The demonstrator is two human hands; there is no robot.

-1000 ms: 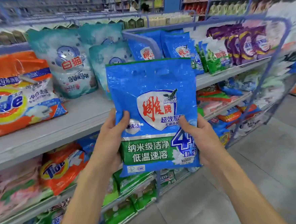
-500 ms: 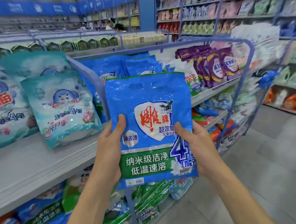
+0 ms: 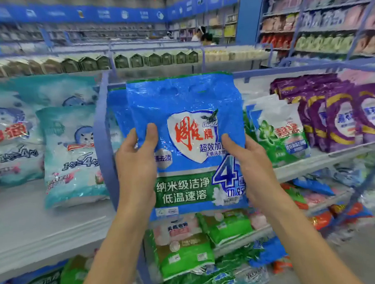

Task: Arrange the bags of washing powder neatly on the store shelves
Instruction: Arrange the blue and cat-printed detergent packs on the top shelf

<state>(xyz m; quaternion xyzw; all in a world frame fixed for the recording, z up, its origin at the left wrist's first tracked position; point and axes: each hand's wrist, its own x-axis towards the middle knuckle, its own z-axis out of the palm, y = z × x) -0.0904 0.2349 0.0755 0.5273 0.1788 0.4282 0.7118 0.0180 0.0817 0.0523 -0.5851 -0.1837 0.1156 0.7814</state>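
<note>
I hold a blue washing powder bag (image 3: 186, 110) upright in front of the top shelf (image 3: 32, 221), with a white shield logo and a green band across its lower part. My left hand (image 3: 137, 165) grips its left edge and my right hand (image 3: 250, 166) grips its right edge. Right behind it stands another blue bag (image 3: 116, 111) of the same kind, mostly hidden. To the left on the shelf are teal bags (image 3: 72, 154) with a cat picture. To the right stand a green-and-white bag (image 3: 276, 131) and purple bags (image 3: 340, 113).
A blue metal divider post (image 3: 103, 147) rises just left of the held bag. Lower shelves hold green bags (image 3: 185, 248) and mixed orange and blue bags (image 3: 314, 190). Grey floor (image 3: 367, 251) lies at the right. More stocked shelves and two people (image 3: 203, 37) are far behind.
My view has swung right along the shelf: the orange Tide bags have left the view and the purple bags have come closer. Both hands have lifted the blue bag higher and toward the shelf.
</note>
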